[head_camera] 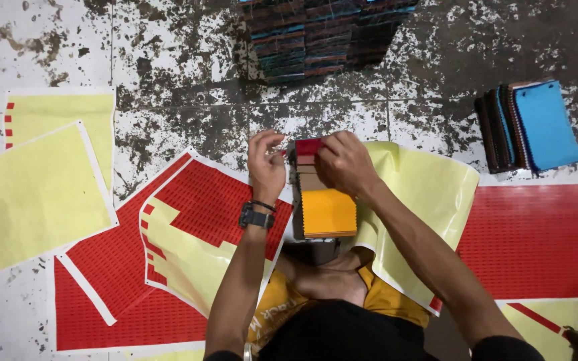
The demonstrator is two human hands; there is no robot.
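A stack of fabric swatches [328,210] lies in front of me on the floor, with an orange swatch on top and red and brown ones showing at its far end. My right hand [344,162] presses on the stack's far end, next to a small red piece [308,147]. My left hand [265,164], with a black watch on its wrist, pinches something small just left of that red piece; I cannot make out what. Both hands almost touch above the stack.
Red sticker sheets [195,207] and yellow backing sheets [31,194] lie spread on the stained floor. A second swatch pile with a blue top [536,127] sits at the right. Dark swatch bundles [322,33] are stacked at the far middle. My crossed legs are below.
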